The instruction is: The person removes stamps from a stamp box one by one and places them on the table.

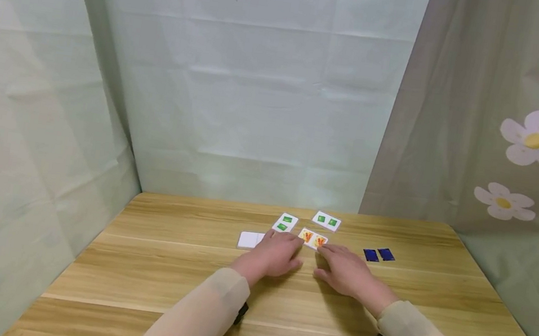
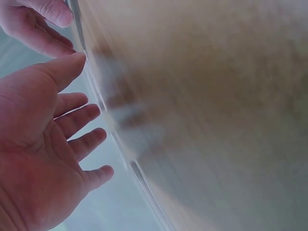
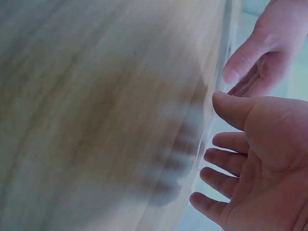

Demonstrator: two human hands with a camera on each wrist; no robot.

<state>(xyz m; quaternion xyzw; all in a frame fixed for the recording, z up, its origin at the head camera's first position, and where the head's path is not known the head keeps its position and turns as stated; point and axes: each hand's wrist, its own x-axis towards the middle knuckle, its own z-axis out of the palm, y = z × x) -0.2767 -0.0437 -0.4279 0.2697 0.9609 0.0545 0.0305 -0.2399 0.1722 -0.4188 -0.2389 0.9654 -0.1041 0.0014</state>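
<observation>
Hands lie palm-down side by side on the wooden table [image 1: 159, 267], both with fingers loosely extended and grasping nothing. The left hand [image 1: 272, 256] rests just beside a blank white card [image 1: 250, 239], its fingertips near the orange-marked card [image 1: 313, 238]. The right hand [image 1: 347, 271] reaches that same card's lower edge with its fingertips; whether they touch is unclear. Two green-marked cards [image 1: 285, 222] lie beyond, and two blue cards [image 1: 378, 254] sit right of the right hand. Wrist views are blurred.

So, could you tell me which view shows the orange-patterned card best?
The head view: the orange-patterned card lies sharp on the table between both hands. Both wrist views are motion-blurred, showing only palms and wood.
</observation>
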